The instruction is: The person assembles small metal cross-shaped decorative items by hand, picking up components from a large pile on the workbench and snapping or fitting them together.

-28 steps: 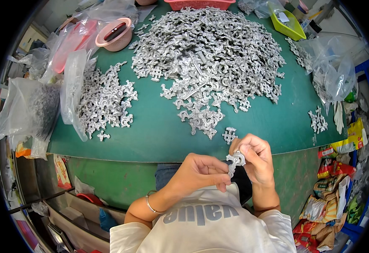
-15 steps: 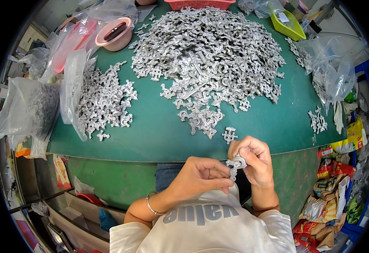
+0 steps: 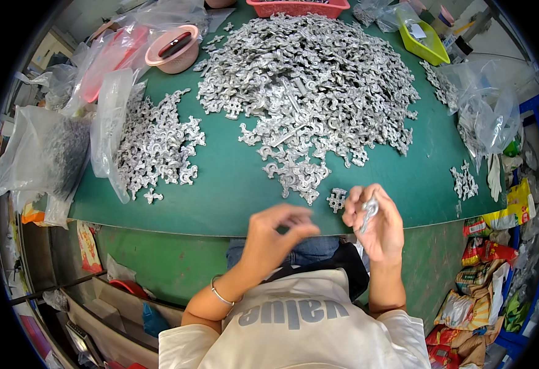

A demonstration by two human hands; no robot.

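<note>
My right hand is raised over the table's near edge, its fingers curled round a small silver-grey metal casting. The casting has a ring-like part and a narrower tail, slightly blurred. To its left, my left hand is held up with thumb and fingers bent but apart, and nothing shows between them. A squarish cross-shaped casting lies on the table just beside my right hand. Beyond the hands, a big heap of similar grey castings spreads over the green table.
A smaller heap of castings lies on the left beside clear plastic bags. Behind it stands a pink bowl holding a dark red-handled tool. A red basket and a yellow-green basket stand at the back. A few castings lie right.
My left hand has let go of the casting and moved left and up, away from it. My right hand has shifted slightly up and right with the casting, turning it.
</note>
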